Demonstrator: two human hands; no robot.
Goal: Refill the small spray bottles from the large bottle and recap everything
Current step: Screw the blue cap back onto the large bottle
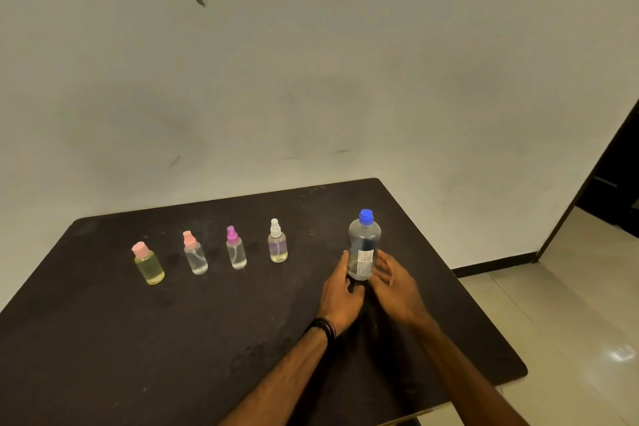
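The large clear bottle (364,245) with a blue cap (366,217) stands upright on the right part of the dark table (173,339). My left hand (340,290) wraps its base from the left, thumb up along the side. My right hand (394,282) sits just right of the bottle with its fingers spread; I cannot tell if it touches. To the left stand small capped bottles in a row: a yellow-filled one with a pink cap (149,264), a clear one with a pink sprayer (195,253), a clear one with a purple sprayer (235,248) and one with a white sprayer (277,242).
The table's back edge meets a pale wall (311,79). Its right edge drops off to a tiled floor (570,304), and a dark doorway (619,166) lies at the far right. Bare tabletop stretches in front of the bottle row.
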